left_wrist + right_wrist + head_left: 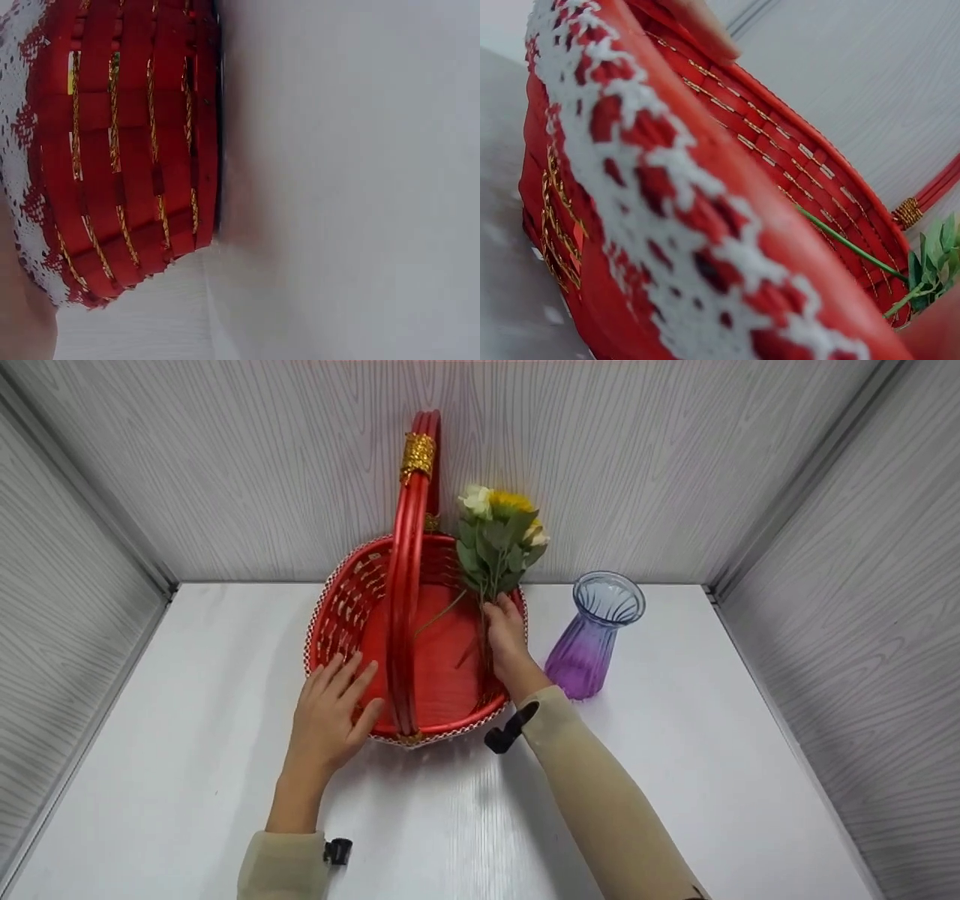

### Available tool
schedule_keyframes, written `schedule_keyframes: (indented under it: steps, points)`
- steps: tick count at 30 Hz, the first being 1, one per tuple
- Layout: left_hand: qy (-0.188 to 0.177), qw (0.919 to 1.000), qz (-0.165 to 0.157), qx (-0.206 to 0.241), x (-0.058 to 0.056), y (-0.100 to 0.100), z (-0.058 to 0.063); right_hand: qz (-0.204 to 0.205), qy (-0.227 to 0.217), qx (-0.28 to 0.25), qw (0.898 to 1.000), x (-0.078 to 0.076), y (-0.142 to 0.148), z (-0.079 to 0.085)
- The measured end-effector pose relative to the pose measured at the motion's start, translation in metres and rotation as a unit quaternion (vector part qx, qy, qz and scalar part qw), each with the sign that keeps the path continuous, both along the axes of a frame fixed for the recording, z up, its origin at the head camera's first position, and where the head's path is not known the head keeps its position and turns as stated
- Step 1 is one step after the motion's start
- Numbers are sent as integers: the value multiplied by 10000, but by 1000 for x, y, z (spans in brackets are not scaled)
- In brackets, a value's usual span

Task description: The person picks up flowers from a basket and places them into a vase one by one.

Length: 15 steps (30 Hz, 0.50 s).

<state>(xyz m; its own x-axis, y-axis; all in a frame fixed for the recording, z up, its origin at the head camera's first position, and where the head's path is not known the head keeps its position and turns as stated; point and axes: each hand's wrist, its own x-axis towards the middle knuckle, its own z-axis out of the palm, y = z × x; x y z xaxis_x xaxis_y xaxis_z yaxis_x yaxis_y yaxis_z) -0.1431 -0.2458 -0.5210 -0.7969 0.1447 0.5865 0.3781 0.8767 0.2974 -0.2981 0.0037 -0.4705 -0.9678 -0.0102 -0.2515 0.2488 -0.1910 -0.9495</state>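
A red woven basket (pixel 450 675) with a tall arched handle stands on the white table, its rim edged in white lace. With fingers spread, my left hand (pixel 326 727) rests at the basket's near-left rim; in the left wrist view part of it shows beside the lace. My right hand (pixel 511 645) pinches the stems of a bunch of flowers (pixel 499 540), inside the basket's right side. White and yellow blooms with green leaves rise above the far-right rim, and the stems hang down into the basket. In the right wrist view one green stem (pixel 847 244) crosses the woven wall.
Right of the basket, close to my right wrist, stands a ribbed glass vase (pixel 589 649), blue at the top and purple below. A grey wood-grain wall (pixel 285 472) rises behind the basket, with side walls at left and right.
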Motion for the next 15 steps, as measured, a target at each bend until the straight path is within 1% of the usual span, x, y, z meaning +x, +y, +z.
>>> schedule_keyframes:
  steps: [2, 5, 7, 10, 15]
  points:
    - [35, 10000, -12, 85, -2, 2, -1, -42, 39, 186, 9998, 0, 2, 0]
    - [75, 9998, -29, 205, -4, 5, -2, -110, 102, 265, 9995, 1, 5, -1]
    - [65, 9997, -50, 228, -3, 6, -2, -169, 159, 264, 9994, 2, 6, -3]
    - [48, 9997, -37, 251, 1, 7, -1, -194, 253, 185, 9993, 6, 6, -4]
    - [-82, 9998, 7, 166, 15, 6, 6, -62, 331, -379, 9987, 13, -1, -5]
